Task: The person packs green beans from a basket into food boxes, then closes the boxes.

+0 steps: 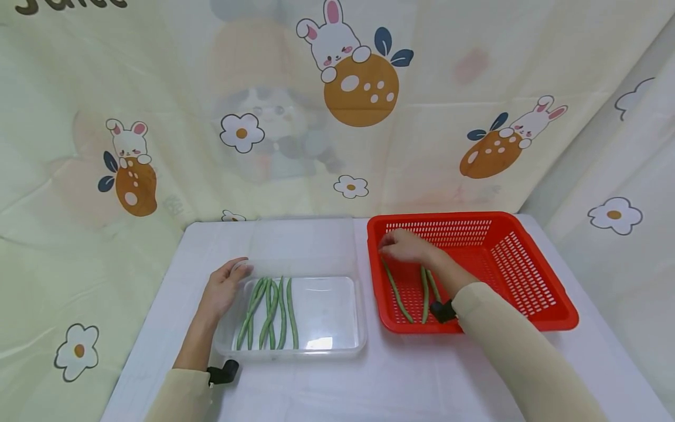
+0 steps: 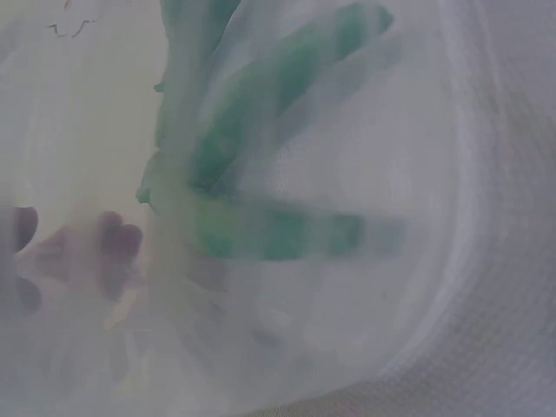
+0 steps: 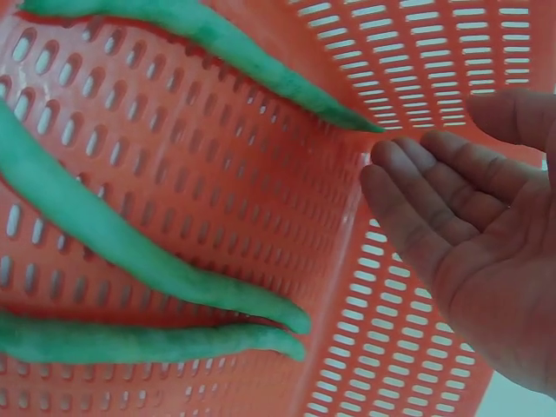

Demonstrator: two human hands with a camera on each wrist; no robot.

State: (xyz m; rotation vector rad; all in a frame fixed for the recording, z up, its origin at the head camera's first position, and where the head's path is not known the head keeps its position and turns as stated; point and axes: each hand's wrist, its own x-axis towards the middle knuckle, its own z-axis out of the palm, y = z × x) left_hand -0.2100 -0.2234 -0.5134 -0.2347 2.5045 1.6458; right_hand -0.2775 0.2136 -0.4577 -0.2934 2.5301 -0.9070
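My left hand (image 1: 220,290) grips the left rim of a clear plastic box (image 1: 332,313). Several long green beans (image 1: 271,316) lie side by side and crossed in the left half of that box. In the left wrist view, green beans (image 2: 278,230) show blurred through the box wall. Over on the right, my right hand (image 1: 405,246) reaches into a red plastic basket (image 1: 469,255). Its fingertips are by the end of one green bean (image 3: 261,69), thumb apart, nothing held. Two other green beans (image 3: 130,248) lie in the basket.
Both containers stand on a white-covered table (image 1: 390,375), the box left and the basket right. A printed curtain (image 1: 443,135) with rabbits and flowers hangs behind. Small black wrist cameras sit on both forearms.
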